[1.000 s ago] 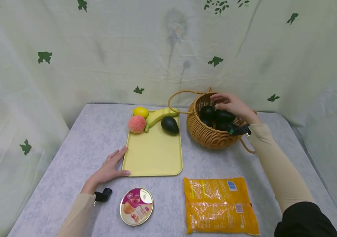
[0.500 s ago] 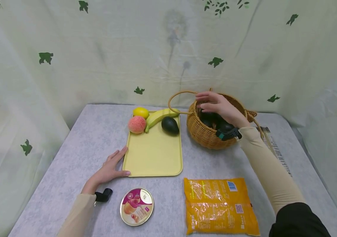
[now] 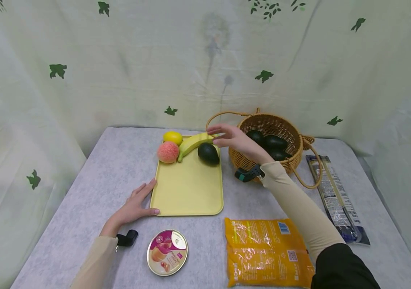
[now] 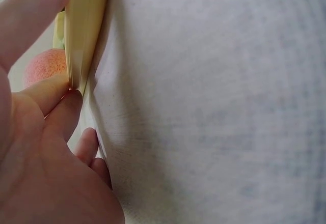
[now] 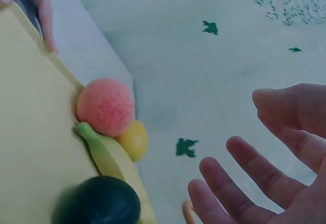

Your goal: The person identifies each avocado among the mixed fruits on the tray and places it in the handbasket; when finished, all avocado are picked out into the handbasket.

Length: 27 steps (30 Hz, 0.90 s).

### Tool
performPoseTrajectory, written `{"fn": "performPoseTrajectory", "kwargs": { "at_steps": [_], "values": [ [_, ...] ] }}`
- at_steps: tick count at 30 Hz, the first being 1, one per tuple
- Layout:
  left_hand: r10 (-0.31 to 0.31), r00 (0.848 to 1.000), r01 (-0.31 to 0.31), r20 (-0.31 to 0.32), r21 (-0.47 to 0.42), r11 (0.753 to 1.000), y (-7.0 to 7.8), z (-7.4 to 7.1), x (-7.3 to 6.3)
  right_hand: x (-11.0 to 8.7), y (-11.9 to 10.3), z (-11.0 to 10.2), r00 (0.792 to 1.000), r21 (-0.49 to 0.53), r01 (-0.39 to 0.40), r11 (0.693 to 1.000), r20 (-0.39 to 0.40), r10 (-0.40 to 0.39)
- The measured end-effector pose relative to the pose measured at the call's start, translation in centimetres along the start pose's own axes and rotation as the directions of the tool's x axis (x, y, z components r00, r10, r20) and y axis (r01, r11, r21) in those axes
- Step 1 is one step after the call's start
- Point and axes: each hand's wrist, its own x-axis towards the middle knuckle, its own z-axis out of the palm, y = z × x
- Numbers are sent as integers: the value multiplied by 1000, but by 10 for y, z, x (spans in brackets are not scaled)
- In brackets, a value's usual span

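Note:
My left hand [image 3: 133,208] lies at the left edge of the yellow tray [image 3: 187,192], fingers extended and touching its rim. The left wrist view shows those fingertips [image 4: 63,99] against the tray's side. On the tray's far part lie a banana [image 3: 193,143], a dark avocado [image 3: 208,153] and a pink peach [image 3: 168,152]; a lemon [image 3: 173,138] sits at the far left corner. My right hand [image 3: 239,140] hovers between tray and wicker basket [image 3: 243,159], near the banana's right end, with spread fingers and nothing held. Several dark avocados [image 3: 275,143] lie inside the basket.
A round tin [image 3: 167,253] stands in front of the tray. Right of it lies an orange bag [image 3: 263,253], partly under my right sleeve. A long dark packet [image 3: 337,196] lies at the table's right. The basket's handle [image 3: 227,113] reaches toward the tray.
My right hand has moved left, out from over the basket toward the banana, uncovering the avocados in the basket and the long packet. My left hand has stayed on the tray's edge.

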Motion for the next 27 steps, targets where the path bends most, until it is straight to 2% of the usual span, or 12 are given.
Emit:
{"fn": "performPoseTrajectory", "kwargs": {
  "at_steps": [7, 12, 19, 27],
  "values": [
    [4, 1000, -4, -4, 1, 1000, 0, 1, 0, 14, 14, 25, 999, -109, -39, 993, -5, 39],
    [7, 1000, -7, -7, 6, 1000, -1, 0, 0, 19, 30, 35, 994, -169, -102, 980, -49, 95],
    [4, 1000, -4, -6, 13, 1000, -1, 1, 0, 29, 54, 42, 989, -176, -130, 976, -96, 115],
    [-11, 1000, 11, -1, 15, 1000, 1, 0, 0, 37, 70, 44, 985, -243, -145, 959, -126, 117]
  ]
}}
